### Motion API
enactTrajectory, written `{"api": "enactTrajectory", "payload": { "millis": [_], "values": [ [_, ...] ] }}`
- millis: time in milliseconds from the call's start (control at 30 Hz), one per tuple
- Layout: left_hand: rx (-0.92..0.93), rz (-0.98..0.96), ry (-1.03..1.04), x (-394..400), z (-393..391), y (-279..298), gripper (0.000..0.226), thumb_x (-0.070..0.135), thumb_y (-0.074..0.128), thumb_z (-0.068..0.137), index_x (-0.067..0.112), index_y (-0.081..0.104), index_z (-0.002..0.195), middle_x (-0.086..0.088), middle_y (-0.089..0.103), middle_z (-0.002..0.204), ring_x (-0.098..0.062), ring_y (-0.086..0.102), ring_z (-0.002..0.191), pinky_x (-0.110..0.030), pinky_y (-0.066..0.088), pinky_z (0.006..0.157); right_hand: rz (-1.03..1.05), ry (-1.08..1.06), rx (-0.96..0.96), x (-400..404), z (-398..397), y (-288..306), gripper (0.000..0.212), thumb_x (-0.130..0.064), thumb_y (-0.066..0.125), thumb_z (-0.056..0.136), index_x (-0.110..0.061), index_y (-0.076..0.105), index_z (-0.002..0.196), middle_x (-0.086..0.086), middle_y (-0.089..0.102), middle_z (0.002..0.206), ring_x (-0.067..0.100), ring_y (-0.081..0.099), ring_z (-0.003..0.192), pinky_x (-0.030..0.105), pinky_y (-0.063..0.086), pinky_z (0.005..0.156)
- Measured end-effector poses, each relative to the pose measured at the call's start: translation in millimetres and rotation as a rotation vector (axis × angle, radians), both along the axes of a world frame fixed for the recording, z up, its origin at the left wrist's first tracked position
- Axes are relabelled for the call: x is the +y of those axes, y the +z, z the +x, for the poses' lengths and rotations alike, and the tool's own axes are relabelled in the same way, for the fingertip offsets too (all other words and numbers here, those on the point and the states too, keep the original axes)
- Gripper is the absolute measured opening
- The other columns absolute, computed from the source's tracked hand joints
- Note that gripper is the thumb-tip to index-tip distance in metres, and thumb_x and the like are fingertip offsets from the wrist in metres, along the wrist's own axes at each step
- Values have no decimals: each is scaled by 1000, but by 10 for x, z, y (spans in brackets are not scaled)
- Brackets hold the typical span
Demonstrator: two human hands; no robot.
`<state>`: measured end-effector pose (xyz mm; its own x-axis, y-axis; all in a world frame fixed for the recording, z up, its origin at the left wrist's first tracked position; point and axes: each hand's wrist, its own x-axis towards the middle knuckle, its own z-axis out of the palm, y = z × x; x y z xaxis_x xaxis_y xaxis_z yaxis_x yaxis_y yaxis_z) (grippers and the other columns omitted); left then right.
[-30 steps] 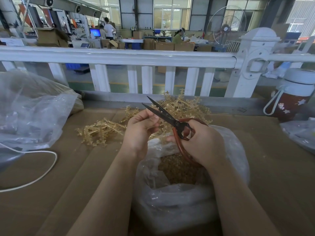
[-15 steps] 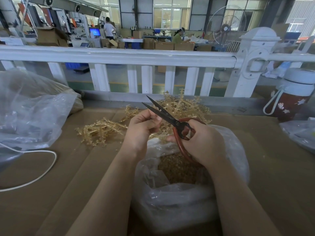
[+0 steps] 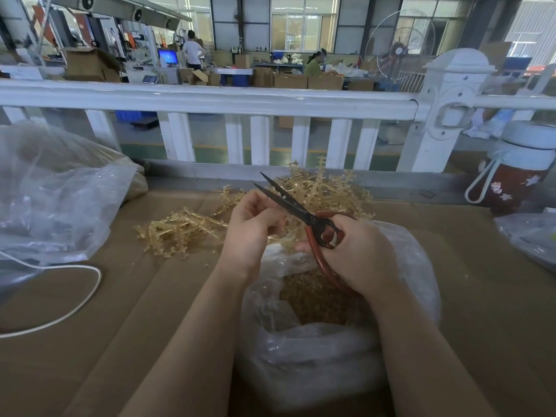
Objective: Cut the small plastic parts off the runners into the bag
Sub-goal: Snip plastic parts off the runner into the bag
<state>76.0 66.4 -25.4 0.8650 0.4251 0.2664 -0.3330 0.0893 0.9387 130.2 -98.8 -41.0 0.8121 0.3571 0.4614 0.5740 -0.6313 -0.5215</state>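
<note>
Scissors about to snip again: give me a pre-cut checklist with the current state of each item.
1. Scissors blades parted: ok.
2. Right hand grips the red handles: ok.
3. Left hand holds a runner at the blades: cannot tell, its fingers hide the piece.
4. Left fingers out of the blades' path: cannot tell, they lie very close.
5. Bag open beneath the hands: ok.
6. Runner pile within reach: ok.

The scissors [image 3: 296, 206] have dark, matt metal blades and glossy red handles. The runners [image 3: 180, 233] are translucent amber plastic — the bag [image 3: 301, 356] thin, clear, crinkled film. Matt brown cardboard [image 3: 496, 296] covers the table; the railing [image 3: 210, 99] is glossy white.
</note>
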Motion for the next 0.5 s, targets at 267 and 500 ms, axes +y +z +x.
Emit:
{"api": "enactTrajectory", "payload": {
  "millis": [267, 500],
  "values": [
    [-89, 113, 216, 13, 1, -18, 19, 4, 58, 98, 10, 69, 84, -1, 69, 70, -17, 64, 66, -31, 59, 69, -23, -29, 25, -7, 26, -6, 77, -98, 45, 56, -38, 68, 97, -28, 61, 74, -11, 52, 70, 11, 34, 57],
    [-48, -12, 130, -20, -21, 15, 29, 1, 51, 100, 10, 64, 76, 4, 67, 66, -6, 59, 59, -18, 51, 63, -71, -29, 23, -4, 23, -13, 67, -91, 56, 63, -35, 68, 96, -24, 63, 76, -9, 53, 70, 11, 36, 57]
  ]
}}
